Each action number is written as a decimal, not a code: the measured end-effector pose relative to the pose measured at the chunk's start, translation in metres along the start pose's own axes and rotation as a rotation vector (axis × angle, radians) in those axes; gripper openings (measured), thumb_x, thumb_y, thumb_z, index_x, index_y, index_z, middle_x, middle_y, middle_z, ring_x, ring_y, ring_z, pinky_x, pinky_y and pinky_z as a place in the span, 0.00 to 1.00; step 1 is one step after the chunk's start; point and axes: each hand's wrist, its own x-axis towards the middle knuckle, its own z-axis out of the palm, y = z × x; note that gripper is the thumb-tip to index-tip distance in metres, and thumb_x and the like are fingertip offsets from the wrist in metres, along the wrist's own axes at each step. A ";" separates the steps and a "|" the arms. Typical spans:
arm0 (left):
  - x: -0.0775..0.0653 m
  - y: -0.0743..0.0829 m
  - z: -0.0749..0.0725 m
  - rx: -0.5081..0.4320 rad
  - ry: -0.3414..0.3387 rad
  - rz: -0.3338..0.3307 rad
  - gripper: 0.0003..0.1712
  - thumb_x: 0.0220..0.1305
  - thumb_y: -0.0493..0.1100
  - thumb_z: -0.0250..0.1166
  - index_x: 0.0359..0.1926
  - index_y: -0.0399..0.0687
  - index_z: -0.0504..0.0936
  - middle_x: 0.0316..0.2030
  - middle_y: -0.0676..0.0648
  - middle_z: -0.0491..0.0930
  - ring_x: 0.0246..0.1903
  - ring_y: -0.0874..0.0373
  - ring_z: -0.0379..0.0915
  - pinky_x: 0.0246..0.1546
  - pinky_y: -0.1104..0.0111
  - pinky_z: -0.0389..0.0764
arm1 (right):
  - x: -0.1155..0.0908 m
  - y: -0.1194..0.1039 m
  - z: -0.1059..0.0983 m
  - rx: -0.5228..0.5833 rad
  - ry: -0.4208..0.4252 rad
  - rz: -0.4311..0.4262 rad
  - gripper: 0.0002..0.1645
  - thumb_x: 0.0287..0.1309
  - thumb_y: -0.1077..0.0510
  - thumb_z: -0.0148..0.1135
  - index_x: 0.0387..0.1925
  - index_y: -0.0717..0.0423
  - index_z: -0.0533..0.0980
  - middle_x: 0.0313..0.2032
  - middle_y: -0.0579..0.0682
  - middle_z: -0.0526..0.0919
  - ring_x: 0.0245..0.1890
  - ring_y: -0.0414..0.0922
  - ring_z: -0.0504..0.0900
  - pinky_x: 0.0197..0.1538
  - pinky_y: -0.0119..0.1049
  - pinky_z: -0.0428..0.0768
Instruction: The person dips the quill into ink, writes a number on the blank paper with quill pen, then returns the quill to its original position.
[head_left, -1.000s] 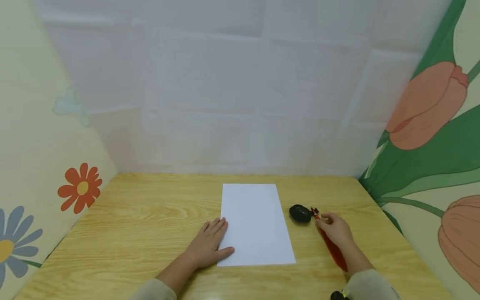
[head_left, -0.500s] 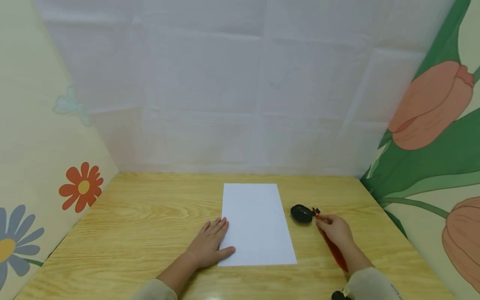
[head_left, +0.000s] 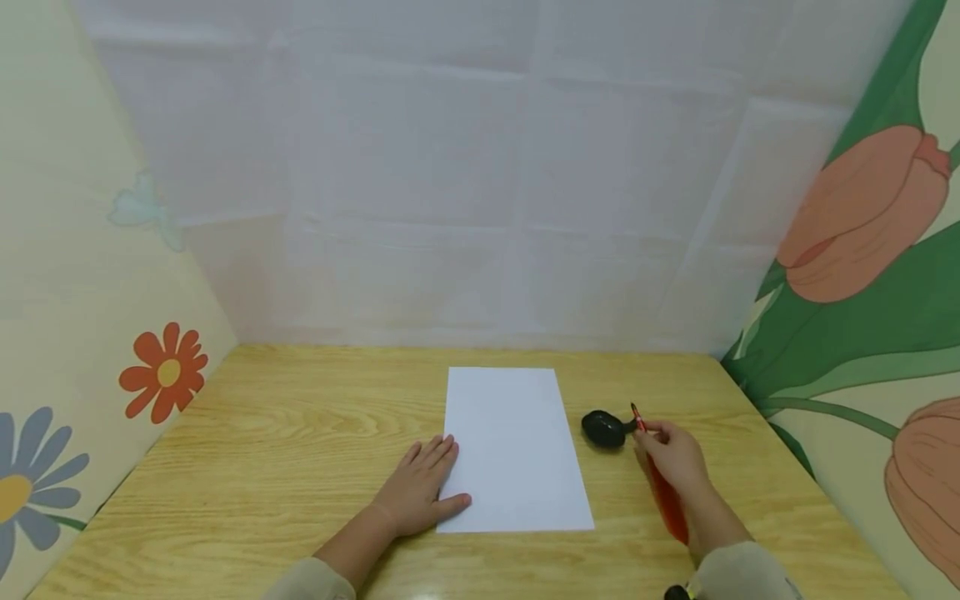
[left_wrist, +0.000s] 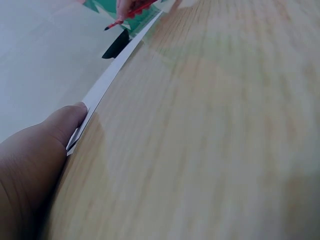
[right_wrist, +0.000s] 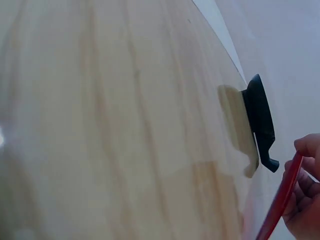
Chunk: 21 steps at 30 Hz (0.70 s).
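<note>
My left hand point(head_left: 420, 492) lies flat, its fingers and thumb spread over the left edge of a white sheet of paper point(head_left: 517, 450). To the right of the paper, my right hand point(head_left: 675, 458) pinches a red pen-shaped tool point(head_left: 663, 492) between thumb and fingers. The tool has a dark pointed tip point(left_wrist: 108, 27) and widens into a broad red rear part. Just left of those fingertips sits a glossy black oval dish point(head_left: 603, 429); its short bent handle point(right_wrist: 270, 163) reaches toward the right hand. The tool's tip is above that handle in the head view.
The wood-grain table point(head_left: 315, 425) ends at a white cloth backdrop point(head_left: 420, 208). Flower-printed panels stand on the left point(head_left: 67, 250) and right point(head_left: 862, 358). A small black object point(head_left: 677, 592) shows beside the right sleeve.
The right hand has turned the red tool slightly, so its tip now stands higher and its rear end has swung a little left. The left hand stays on the paper.
</note>
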 end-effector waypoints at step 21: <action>0.000 0.003 -0.001 0.000 0.005 0.002 0.49 0.66 0.69 0.52 0.73 0.35 0.58 0.75 0.39 0.55 0.76 0.43 0.46 0.76 0.46 0.46 | -0.006 -0.013 0.006 0.300 -0.022 -0.052 0.29 0.70 0.57 0.53 0.70 0.49 0.63 0.40 0.53 0.83 0.16 0.33 0.65 0.20 0.27 0.67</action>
